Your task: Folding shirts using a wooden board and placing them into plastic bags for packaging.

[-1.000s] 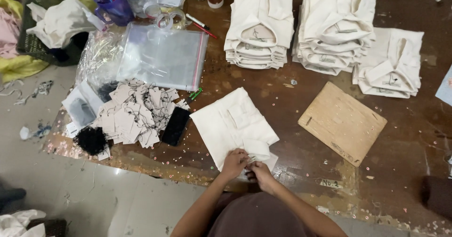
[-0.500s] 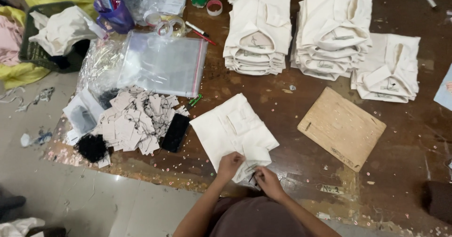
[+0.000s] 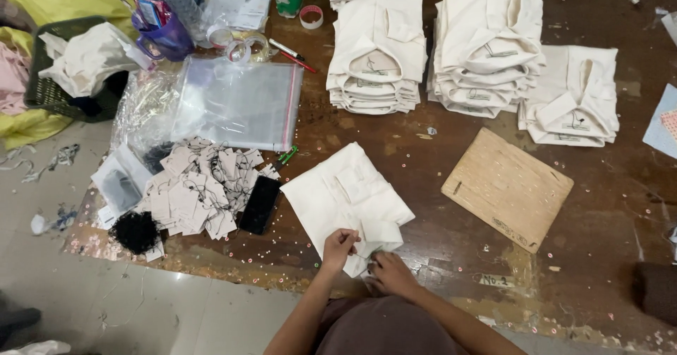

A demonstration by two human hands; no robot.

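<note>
A folded cream shirt (image 3: 345,203) lies on the dark wooden table (image 3: 606,207), at about 12 o'clock from the person and close to the near edge. The left hand (image 3: 340,246) pinches the shirt's near hem between thumb and fingertips, fingers closed on the cloth. The right hand (image 3: 392,273) rests just beside it at 3 o'clock, fingers curled down on the same hem (whether it also pinches something small, I cannot tell).

At 9 o'clock from the shirt sits a black phone (image 3: 259,204), touching a heap of paper hang tags (image 3: 194,189) with dark strings; a tuft of black thread (image 3: 135,231) lies at the heap's 7 o'clock. A stack of clear zip bags (image 3: 240,105) lies at 11 o'clock from the shirt.

At 3 o'clock from the shirt, apart from it, is a plywood board (image 3: 506,188). Along the far side stand piles of folded cream shirts: one at 12 o'clock (image 3: 376,55), a taller one at 1 o'clock (image 3: 486,45), a lower one at 2 o'clock (image 3: 572,98). A green basket (image 3: 49,87) of cloth sits far off at 10 o'clock.
</note>
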